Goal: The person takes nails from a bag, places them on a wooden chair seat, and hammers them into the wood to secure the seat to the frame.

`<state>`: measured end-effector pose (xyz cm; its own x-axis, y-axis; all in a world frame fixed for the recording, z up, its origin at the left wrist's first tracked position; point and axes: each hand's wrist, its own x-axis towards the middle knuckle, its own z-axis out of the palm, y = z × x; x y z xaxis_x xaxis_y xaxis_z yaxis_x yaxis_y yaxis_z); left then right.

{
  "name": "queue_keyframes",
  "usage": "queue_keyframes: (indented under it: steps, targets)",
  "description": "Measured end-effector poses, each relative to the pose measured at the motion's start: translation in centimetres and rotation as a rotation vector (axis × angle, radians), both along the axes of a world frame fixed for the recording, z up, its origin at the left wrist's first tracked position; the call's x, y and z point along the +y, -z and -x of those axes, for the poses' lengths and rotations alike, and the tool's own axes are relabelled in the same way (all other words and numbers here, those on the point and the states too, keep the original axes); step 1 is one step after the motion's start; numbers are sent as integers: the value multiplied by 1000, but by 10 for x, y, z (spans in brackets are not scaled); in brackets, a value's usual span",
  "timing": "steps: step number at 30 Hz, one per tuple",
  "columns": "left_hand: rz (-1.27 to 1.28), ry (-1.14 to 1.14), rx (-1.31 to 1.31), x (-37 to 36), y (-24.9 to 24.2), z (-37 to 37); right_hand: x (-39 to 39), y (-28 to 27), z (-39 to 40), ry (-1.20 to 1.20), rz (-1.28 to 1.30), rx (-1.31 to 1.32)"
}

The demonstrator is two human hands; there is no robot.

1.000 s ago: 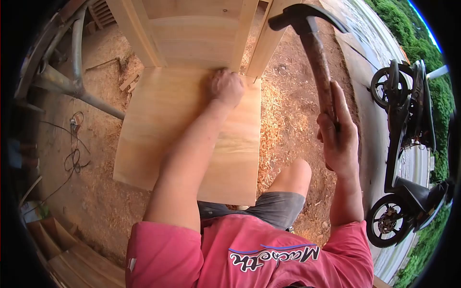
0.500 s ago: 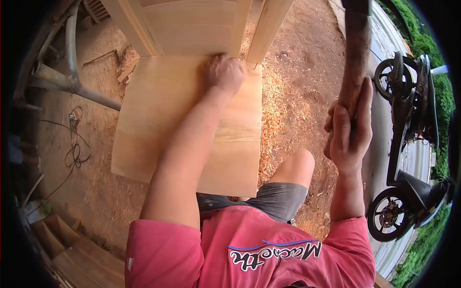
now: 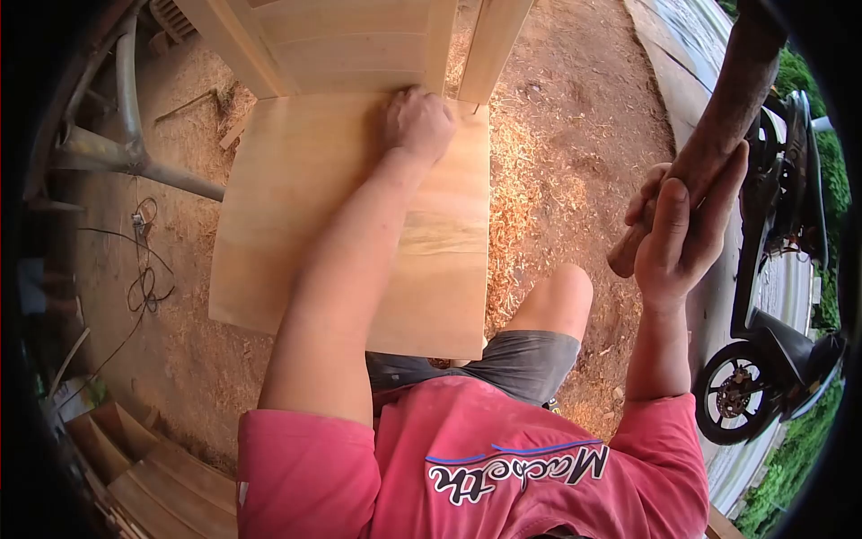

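My left hand [image 3: 419,124] is closed and rests at the back of a pale wooden chair seat [image 3: 350,225], against the chair's backrest [image 3: 350,45]. Its fingers are curled under, so anything inside them is hidden. To the right of that hand, a thin nail [image 3: 476,109] stands up from the seat near the post. My right hand [image 3: 678,225] is wrapped round the worn wooden handle of a hammer [image 3: 729,103], raised and tilted to the upper right. The hammer's dark head is mostly lost at the frame's top edge.
Wood shavings [image 3: 512,189] cover the dirt floor right of the chair. A motorcycle [image 3: 763,332] stands at the far right. On the left are a metal pipe frame [image 3: 135,153], a tangled cord [image 3: 144,278] and wooden pieces [image 3: 162,490] at the lower left.
My right hand has moved right and slightly up, and the hammer handle has tilted further to the right. My left hand stays on the seat; the view has shifted slightly.
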<state>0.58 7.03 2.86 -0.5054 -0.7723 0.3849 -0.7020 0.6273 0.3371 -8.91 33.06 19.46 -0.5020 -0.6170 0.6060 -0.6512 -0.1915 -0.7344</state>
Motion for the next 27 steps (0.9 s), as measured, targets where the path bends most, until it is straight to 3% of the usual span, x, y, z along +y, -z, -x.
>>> queue_keyframes:
  steps: [1,3,4,5,7,9,13,14,16,17,19,20,25,27]
  targets:
    - [0,1,0,1,0,-1,-1,23,3,17,-1,-7]
    - [6,5,-21,2,-3,0,-3,69,24,-103,-404,317]
    - [12,9,-17,4,1,0,-10,59,21,-88,-882,87]
    - [-14,4,-34,7,6,-2,-11,60,24,-127,-813,16]
    - [-17,-21,-22,-8,2,5,-8,50,29,-145,-670,188]
    - [9,3,28,-3,7,4,-1,20,16,-88,-565,64]
    - [42,-18,31,-2,5,3,-2,8,-3,32,-16,15]
    - [37,-12,26,0,7,1,-1,28,4,32,-42,55]
    - [-20,33,3,-2,0,1,-2,79,29,-31,-286,440]
    - [-8,47,7,0,0,0,-4,73,28,-98,-805,191]
    - [-22,-12,-65,-1,-5,2,-6,57,29,-63,-919,100]
    - [3,-8,-56,-8,-10,5,-10,47,32,-54,-895,107]
    - [66,-4,-15,-2,5,1,6,11,7,10,-89,53]
    - [63,2,-29,-2,6,0,9,30,8,-1,-116,85]
